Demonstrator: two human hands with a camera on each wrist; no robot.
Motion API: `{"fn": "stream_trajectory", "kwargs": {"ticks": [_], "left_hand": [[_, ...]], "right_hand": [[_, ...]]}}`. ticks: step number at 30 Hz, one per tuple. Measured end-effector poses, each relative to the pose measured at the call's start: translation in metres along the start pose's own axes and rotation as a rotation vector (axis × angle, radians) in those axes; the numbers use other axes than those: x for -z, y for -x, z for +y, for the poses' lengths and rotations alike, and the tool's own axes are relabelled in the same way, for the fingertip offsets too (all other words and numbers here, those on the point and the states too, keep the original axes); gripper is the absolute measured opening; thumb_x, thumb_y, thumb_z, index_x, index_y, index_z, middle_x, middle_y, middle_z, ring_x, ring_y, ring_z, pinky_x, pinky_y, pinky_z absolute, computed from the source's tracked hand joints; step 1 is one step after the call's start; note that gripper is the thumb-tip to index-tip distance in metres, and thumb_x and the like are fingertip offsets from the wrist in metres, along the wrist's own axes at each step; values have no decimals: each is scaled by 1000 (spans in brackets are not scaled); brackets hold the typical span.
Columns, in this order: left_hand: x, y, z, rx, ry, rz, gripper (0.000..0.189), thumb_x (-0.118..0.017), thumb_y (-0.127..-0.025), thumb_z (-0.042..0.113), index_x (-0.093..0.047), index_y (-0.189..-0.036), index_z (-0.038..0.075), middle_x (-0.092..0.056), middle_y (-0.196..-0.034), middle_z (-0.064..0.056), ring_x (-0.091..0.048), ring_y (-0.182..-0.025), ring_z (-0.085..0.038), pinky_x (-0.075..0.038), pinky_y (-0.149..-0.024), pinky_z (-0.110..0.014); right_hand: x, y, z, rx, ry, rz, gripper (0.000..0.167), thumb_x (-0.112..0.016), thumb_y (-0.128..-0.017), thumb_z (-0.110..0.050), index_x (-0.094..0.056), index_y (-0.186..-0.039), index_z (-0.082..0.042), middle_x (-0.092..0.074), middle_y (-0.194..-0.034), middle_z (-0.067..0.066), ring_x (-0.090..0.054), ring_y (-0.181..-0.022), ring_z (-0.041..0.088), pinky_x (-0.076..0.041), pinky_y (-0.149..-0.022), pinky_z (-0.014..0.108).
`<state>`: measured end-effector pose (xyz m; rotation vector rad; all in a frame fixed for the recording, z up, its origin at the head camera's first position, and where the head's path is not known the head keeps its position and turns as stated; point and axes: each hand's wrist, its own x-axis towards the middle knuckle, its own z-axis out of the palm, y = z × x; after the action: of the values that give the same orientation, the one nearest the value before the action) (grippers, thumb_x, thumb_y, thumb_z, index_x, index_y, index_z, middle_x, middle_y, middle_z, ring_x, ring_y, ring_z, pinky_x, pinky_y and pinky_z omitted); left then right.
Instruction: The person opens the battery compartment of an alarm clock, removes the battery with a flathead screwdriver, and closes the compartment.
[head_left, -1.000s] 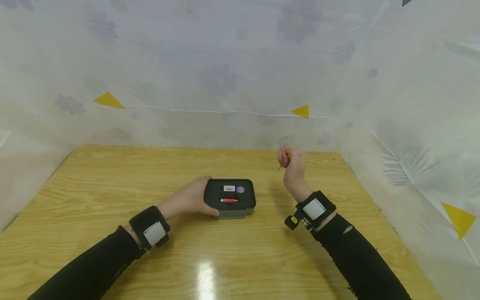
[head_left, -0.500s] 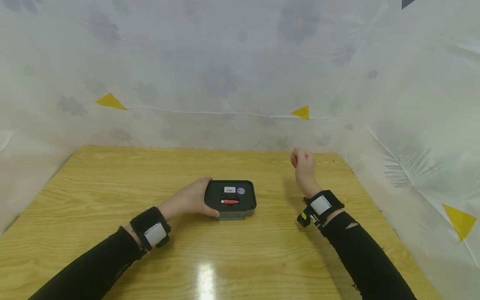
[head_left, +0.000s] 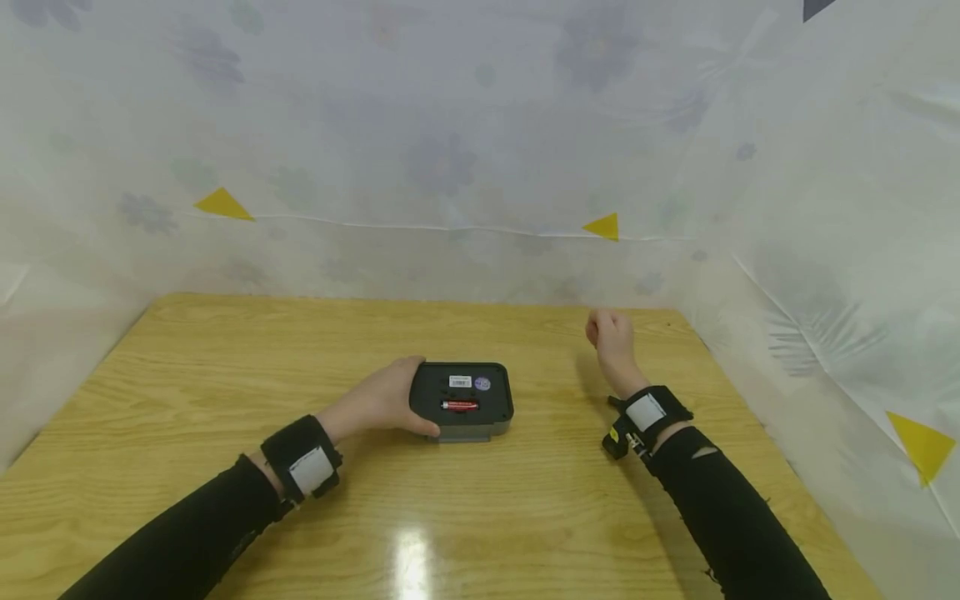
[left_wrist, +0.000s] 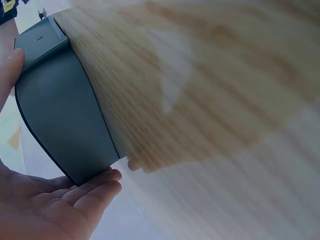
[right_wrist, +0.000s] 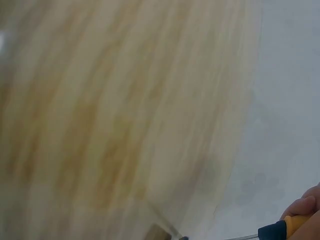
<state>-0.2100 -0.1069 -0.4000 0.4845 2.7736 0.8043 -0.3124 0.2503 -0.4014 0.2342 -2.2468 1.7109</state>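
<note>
A black box-shaped device (head_left: 420, 392) with rounded corners lies on the table, its back facing up. A red battery (head_left: 460, 406) sits in a slot there, below a white barcode label and a round purple sticker. My left hand (head_left: 378, 398) grips the device's left end, thumb at the near edge and fingers at the far one. In the left wrist view the device's grey-green side (left_wrist: 62, 107) shows between thumb and fingers. Off to the right, my right hand (head_left: 611, 340) is curled round a screwdriver (right_wrist: 280, 231) with a yellow and dark-blue handle; the head view hides this tool.
The wooden table (head_left: 480, 508) runs back to a patterned plastic sheet (head_left: 442, 125) that hangs behind and along the sides. Yellow triangles (head_left: 602, 227) mark the sheet. At the bottom of the right wrist view is a small blurred brown block (right_wrist: 157, 233).
My right hand has moved to the right, away from the device, and slightly nearer to me. The left hand and the device have stayed in place.
</note>
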Motion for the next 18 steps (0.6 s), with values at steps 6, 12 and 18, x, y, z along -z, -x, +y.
{"fn": "stream_trajectory", "kwargs": {"ticks": [6,12,18], "left_hand": [[1,0,0,-1,2,0,118,-97,-75,41,-33,-158,-12,-53,-151,-31,-60,-131,-41,-51,-112,-55],[1,1,1,-4,2,2,117,-98,-75,41,-34,-158,-12,-54,-150,-30,-61,-130,-41,-51,-112,-55],[0,1,0,-1,3,5,118,-98,-74,41,-34,-158,-12,-54,-151,-31,-60,-132,-41,-51,-113,-55]], "right_hand": [[2,-1,1,-27,55,-24,44,-42,-99,-10,-35,-56,-13,-27,-51,-9,-17,-53,15,-21,-58,30],[5,-5,3,-61,88,-118,45,-42,-107,-16,-48,-69,6,-38,-56,-4,-31,-55,13,-30,-61,27],[9,-10,4,-144,72,-213,45,-29,-113,-18,-58,-90,8,-51,-72,-2,-48,-65,13,-42,-65,27]]}}
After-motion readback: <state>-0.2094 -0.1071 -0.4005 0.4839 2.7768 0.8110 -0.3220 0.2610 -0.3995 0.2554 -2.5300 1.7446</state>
